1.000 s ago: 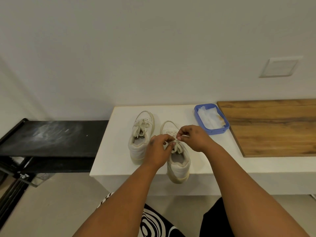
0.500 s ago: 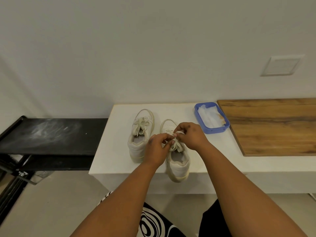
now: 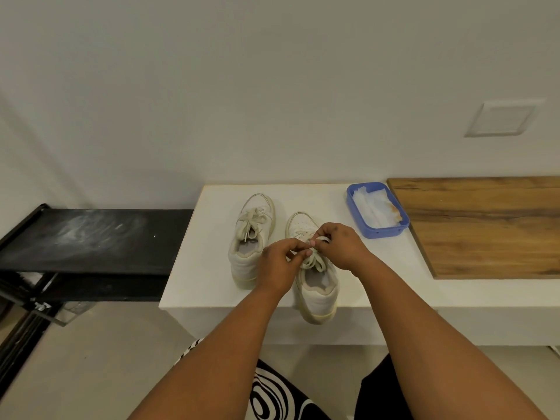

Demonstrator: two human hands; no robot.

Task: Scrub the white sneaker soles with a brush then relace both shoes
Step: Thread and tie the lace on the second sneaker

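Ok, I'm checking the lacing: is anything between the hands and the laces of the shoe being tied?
Nothing visible. The left hand and right hand both pinch the laces over the right-side sneaker. The other sneaker and the blue tray sit off to either side.

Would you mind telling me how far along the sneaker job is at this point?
Done: the left sneaker sits laced, its bow tied. In hand: the left hand and right hand both pinch the laces over the right sneaker, apparently tying its bow. Left: finishing that knot. No brush is in view; whether the soles are scrubbed clean is not visible from above.
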